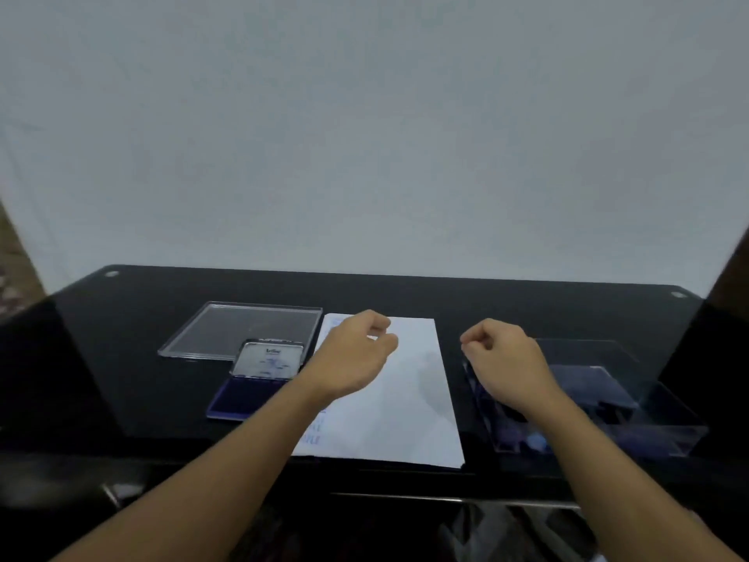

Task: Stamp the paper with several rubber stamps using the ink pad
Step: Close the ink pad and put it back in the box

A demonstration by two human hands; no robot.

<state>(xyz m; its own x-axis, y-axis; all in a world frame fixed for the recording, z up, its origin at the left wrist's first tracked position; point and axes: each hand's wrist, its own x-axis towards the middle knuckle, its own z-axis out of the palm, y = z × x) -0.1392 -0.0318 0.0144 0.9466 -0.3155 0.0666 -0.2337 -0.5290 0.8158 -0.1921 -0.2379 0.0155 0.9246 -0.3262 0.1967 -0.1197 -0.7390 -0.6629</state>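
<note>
A white sheet of paper [405, 403] lies in the middle of the black table, with faint blue stamp marks down its left edge. To its left the blue ink pad [247, 393] sits with its lid raised. A clear plastic box [632, 415] at the right holds several dark rubber stamps. My left hand [352, 358] hovers over the paper's upper left with fingers loosely curled and nothing in it. My right hand [502, 354] hangs between the paper and the box, fingers curled, holding nothing that I can see.
A clear plastic lid [210, 326] lies flat behind the ink pad at the back left. The glossy black table [121, 358] ends at a white wall behind. Its front edge runs just below the paper.
</note>
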